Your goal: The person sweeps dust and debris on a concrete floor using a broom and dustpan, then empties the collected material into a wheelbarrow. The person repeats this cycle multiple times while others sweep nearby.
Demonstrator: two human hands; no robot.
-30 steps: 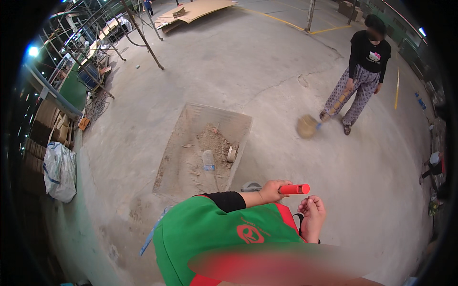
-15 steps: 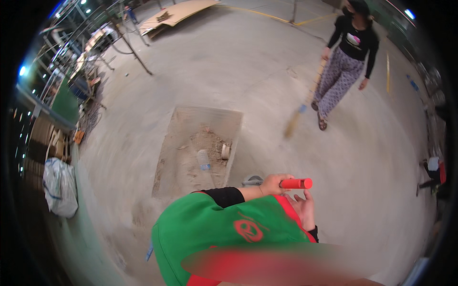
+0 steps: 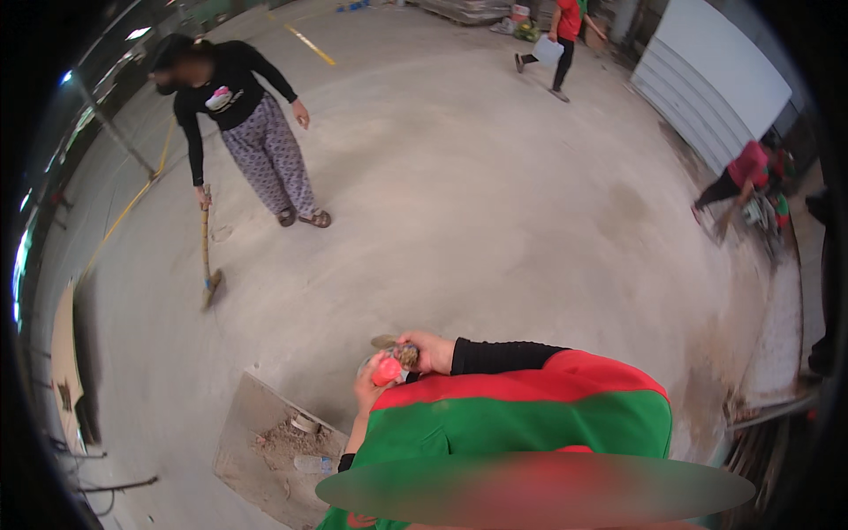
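Observation:
My left hand [image 3: 365,389] is closed around a red, round-ended handle [image 3: 386,371], seen almost end-on. Right beside it, my right hand [image 3: 433,352] has its fingers curled at a mottled brown-grey bundle [image 3: 406,356], whose kind I cannot make out. A brownish flat shape [image 3: 383,341] shows just beyond the hands. To the lower left, a dusty grey tray-like sheet [image 3: 237,433] lies on the floor. On it are brown debris [image 3: 281,439], a clear plastic bottle [image 3: 311,463] and a whitish roll-like piece [image 3: 305,423], partly behind my left arm.
Far left, a person [image 3: 256,132] in patterned trousers holds a long-handled broom [image 3: 206,256] to the floor. Another person [image 3: 564,40] carries a white item at the back. A third [image 3: 746,177] bends at the right near stacked white panels [image 3: 707,79]. Cardboard [image 3: 66,371] lies at the left.
My view has swung to the right, so the tray and the person with the broom now appear further left. My right hand, earlier spread below the red handle, is now curled beside it.

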